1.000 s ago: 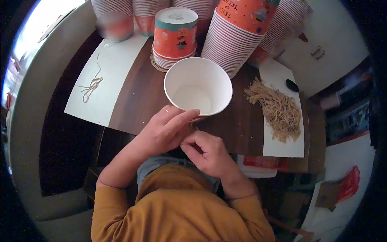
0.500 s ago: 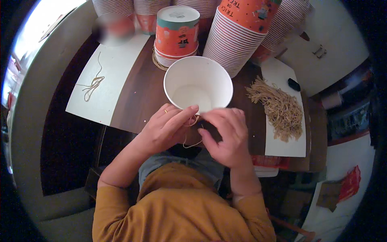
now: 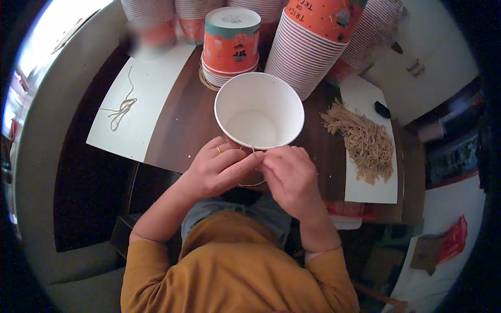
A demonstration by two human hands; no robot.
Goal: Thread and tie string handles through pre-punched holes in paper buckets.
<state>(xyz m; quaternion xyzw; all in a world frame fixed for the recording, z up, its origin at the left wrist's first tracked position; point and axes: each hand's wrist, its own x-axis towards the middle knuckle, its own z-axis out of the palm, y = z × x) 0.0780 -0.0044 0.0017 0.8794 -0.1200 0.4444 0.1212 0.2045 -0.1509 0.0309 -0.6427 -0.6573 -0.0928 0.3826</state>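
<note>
An open paper bucket [image 3: 229,104], white inside, stands at the table's near edge with its mouth toward me. Thin tan cord [image 3: 252,184] hangs in a loop below its near rim, and a short piece shows at the rim between my fingers. My left hand [image 3: 219,166] is closed at the near side of the bucket, thumb and fingertips pinching the cord. Against it, my right hand [image 3: 290,175] is closed too, its fingertips meeting the left thumb on the cord. The exact point where the cord meets the bucket is hidden by my fingers.
Upside-down orange bucket [image 3: 232,52] and a tall leaning stack of nested buckets [image 3: 305,55] stand behind. A pile of tan cords [image 3: 365,143] lies on a white board at the right, near a small black object [image 3: 382,109]. A loose cord [image 3: 122,110] rests on the left board [image 3: 141,125].
My right hand has moved left and closed, its fingertips now together with the left thumb at the rim. The bucket and the other things stay in place apart from a slight view shift.
</note>
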